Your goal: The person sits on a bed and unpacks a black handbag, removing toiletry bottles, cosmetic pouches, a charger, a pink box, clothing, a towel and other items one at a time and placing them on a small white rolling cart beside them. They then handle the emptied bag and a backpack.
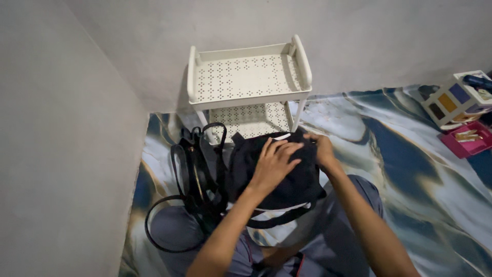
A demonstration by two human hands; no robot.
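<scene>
A: Nearest the camera?
B: Grey trousers (pixel 353 205), knees apart, seated on a marbled blue mat (pixel 410 154).

A: On the lap?
B: Black bag (pixel 287 179), over the knees, just in front of a white rack (pixel 248 77). Dark strap (pixel 279 218) trailing under it.

A: Left hand?
B: Left hand (pixel 274 161) flat on top of the bag, fingers spread, pressing rather than clasping.

A: Right hand?
B: Right hand (pixel 323 149) at the bag's far right edge, fingers curled onto the fabric, pinching it.

A: Beside the bag?
B: Second black bag (pixel 197 174) to the left, upright, touching the first. Long loop strap (pixel 154 231) spilling toward the wall (pixel 61 154).

A: Further out?
B: The rack, two perforated shelves, against the back wall, in the corner.

A: Far right?
B: Coloured box (pixel 453 100) with square patches, pink tray (pixel 469 141) just beside it, well apart from the hands.
</scene>
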